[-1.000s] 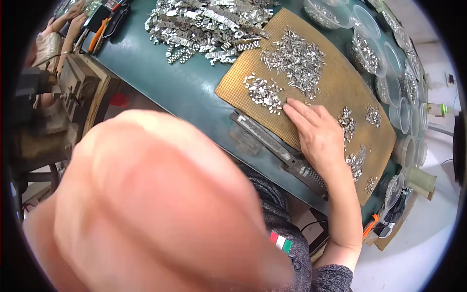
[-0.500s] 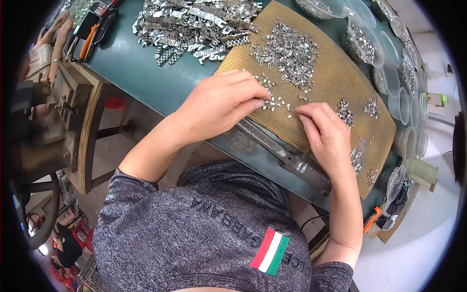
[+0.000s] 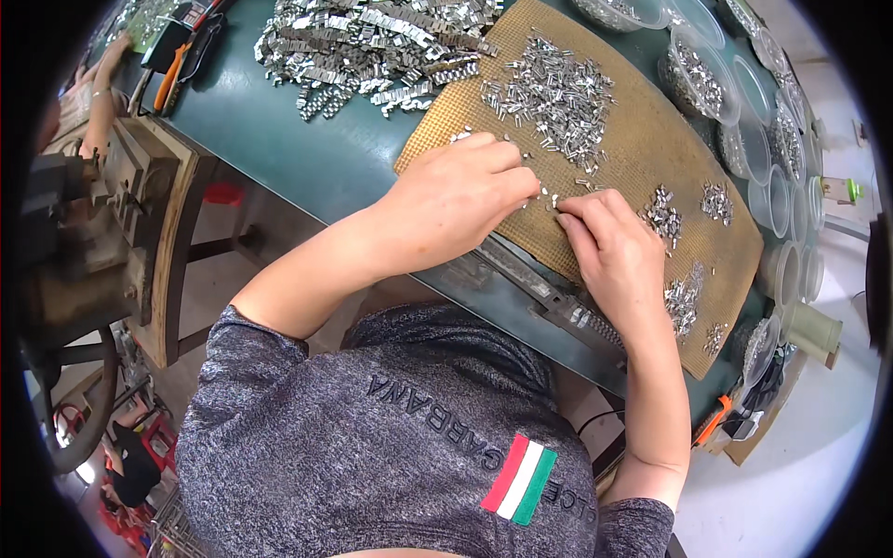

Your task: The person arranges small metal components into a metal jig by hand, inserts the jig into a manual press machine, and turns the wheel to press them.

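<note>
My left hand point(image 3: 465, 200) is closed, thumb and fingertips pinched low over the brown ribbed mat point(image 3: 642, 121). Whatever those fingertips hold is too small or hidden to make out. A few small shiny metal pieces point(image 3: 545, 192) lie right by them. Just to the right, my right hand point(image 3: 614, 251) is also closed in a pinch, its fingertips beside a small bright piece point(image 3: 555, 200); I cannot tell whether it grips it. Beyond both hands spreads a heap of small metal links point(image 3: 553, 98). A dark metal bar fixture point(image 3: 530, 279) lies along the table's near edge, beneath the hands.
Linked metal strips point(image 3: 372, 46) are piled at the far left of the green table point(image 3: 223, 121). Smaller part heaps point(image 3: 684, 298) sit right on the mat. Clear plastic tubs point(image 3: 698, 74) line the far right. Orange-handled pliers point(image 3: 170, 79) and another person's arm point(image 3: 100, 107) are at left.
My left hand has moved right, closer to my right hand, over the loose small pieces. My right hand has shifted slightly left, and its fingertips have drawn together.
</note>
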Demonstrator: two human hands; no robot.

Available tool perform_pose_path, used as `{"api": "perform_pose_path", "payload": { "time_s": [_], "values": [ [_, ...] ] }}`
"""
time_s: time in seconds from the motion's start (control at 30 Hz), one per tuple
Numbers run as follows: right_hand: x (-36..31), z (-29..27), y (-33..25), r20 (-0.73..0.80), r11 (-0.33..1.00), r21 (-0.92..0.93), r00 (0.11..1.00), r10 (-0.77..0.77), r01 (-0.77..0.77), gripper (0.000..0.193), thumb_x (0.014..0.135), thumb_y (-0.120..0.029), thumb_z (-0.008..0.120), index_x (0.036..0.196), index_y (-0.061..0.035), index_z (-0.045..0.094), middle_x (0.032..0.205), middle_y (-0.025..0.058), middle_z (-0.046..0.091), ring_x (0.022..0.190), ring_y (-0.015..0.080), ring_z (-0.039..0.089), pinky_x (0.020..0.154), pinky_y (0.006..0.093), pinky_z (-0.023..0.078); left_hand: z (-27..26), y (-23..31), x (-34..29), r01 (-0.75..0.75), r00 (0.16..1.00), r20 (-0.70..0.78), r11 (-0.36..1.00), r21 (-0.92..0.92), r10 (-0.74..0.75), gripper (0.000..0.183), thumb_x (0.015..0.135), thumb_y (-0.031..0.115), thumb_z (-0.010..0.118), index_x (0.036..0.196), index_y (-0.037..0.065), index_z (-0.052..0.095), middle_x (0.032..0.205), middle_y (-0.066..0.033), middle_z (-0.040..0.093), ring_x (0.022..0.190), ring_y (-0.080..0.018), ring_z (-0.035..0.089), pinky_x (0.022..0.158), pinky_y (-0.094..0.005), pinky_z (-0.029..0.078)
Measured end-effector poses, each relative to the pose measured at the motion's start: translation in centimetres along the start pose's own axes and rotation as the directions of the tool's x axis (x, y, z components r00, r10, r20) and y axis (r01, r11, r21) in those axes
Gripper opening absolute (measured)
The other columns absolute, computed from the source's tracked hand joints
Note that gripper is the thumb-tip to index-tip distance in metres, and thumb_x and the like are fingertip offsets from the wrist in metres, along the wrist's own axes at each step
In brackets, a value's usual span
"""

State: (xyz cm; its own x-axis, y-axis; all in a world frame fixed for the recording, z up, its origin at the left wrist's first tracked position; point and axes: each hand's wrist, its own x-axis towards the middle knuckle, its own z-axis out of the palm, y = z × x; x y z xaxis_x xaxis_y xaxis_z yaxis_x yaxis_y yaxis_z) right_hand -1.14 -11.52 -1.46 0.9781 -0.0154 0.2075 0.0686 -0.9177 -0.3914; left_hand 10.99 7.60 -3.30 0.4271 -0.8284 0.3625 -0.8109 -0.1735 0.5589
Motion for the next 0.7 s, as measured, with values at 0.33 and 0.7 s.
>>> {"api": "perform_pose_path", "payload": {
  "time_s": [0.33,0.7],
  "values": [
    [-0.9,-0.3,-0.9,0.080,0.992,-0.123,0.997,-0.003,0.012,0.009,0.090,-0.012,0.069,0.094,-0.0073,0.063,0.085,0.0077,0.059,0.078,0.0261,0.068,0.063,0.0383,0.055,0.0,1.2,0.2,-0.186,0.978,0.142,0.946,0.265,0.152,0.009,0.080,0.013,0.062,0.088,0.010,0.061,0.091,-0.0047,0.054,0.091,-0.0225,0.058,0.076,-0.0329,0.053],
    [-9.4,-5.2,2.2,-0.074,0.986,0.011,0.983,0.169,-0.168,0.013,0.088,-0.004,0.070,0.095,-0.0064,0.060,0.095,0.0087,0.066,0.083,0.0307,0.067,0.070,0.0398,0.052,1.6,2.4,0.5,-0.092,0.994,0.074,0.986,0.140,0.082,0.013,0.088,0.006,0.069,0.098,0.004,0.061,0.090,-0.0098,0.055,0.087,-0.0309,0.058,0.075,-0.0402,0.048]
  ]
}}
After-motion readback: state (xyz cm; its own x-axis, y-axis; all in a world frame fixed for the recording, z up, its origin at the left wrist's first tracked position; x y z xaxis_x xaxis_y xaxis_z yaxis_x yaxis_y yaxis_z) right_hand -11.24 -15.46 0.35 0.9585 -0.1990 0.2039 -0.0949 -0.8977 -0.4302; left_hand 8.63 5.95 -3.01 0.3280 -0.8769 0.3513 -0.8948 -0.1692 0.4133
